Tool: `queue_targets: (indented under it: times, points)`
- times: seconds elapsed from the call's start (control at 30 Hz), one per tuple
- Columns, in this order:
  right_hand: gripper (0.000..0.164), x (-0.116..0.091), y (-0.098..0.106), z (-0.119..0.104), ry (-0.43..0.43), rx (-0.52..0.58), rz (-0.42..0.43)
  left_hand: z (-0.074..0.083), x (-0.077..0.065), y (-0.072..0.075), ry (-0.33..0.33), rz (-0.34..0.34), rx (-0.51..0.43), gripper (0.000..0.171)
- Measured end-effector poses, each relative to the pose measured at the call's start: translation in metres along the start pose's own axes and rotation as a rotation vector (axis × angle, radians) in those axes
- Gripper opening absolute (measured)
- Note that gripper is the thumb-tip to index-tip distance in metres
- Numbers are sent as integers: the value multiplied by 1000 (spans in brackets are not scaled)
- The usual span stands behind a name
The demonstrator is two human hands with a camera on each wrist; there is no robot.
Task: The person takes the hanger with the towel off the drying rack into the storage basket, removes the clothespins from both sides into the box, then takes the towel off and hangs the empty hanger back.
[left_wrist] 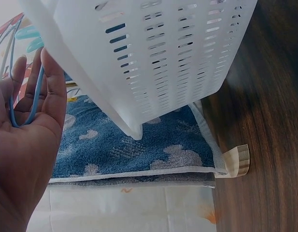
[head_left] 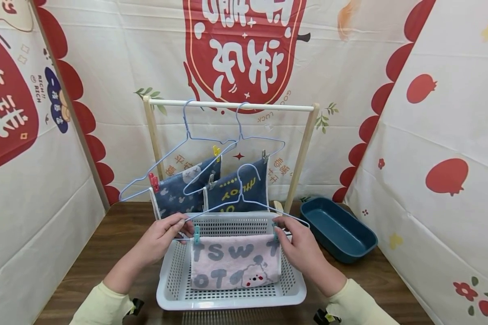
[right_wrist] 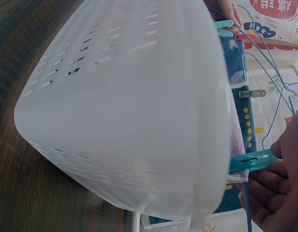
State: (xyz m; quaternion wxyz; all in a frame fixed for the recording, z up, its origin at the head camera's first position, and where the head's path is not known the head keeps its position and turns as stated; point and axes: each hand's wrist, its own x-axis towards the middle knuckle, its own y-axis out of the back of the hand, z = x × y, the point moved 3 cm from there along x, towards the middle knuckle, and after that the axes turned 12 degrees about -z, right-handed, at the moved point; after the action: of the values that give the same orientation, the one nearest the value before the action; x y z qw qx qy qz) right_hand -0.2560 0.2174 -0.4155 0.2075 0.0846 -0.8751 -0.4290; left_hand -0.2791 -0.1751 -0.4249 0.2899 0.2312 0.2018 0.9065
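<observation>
A blue wire hanger (head_left: pixel 241 195) is held over the white perforated basket (head_left: pixel 232 305). From its lower bar hangs a pink towel (head_left: pixel 236 264) with grey letters and a bear's face, fixed by a teal clothespin (head_left: pixel 197 234) near the left and another teal clothespin (right_wrist: pixel 255 160) near the right. My left hand (head_left: pixel 164 237) grips the hanger's left corner; in the left wrist view the wire bends across its curled fingers. With thumb and fingers, my right hand (head_left: pixel 302 243) pinches the right clothespin, by the hanger's right end.
Behind the basket stands a rack with a white rail (head_left: pixel 268 107) and wooden posts. Two blue hangers on it carry a dark blue patterned towel (head_left: pixel 183 192) and a dark blue towel with yellow letters (head_left: pixel 248 189). A teal basin (head_left: pixel 337 230) sits at the right.
</observation>
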Motion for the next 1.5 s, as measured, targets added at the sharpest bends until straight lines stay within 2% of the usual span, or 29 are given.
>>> queue_targets:
  times: [0.23,0.63,0.9,1.5]
  points:
    - [26,-1,-1,1,8,11,9,-1,0,-1,15,-4,-8,27]
    - [19,1,-1,0,103,3,42,-3,0,-1,-1,2,-3,27]
    - [16,1,0,1,63,33,44,-5,0,-2,8,0,-11,27]
    - [8,0,3,0,80,67,109,-8,1,-3,5,-4,-20,27]
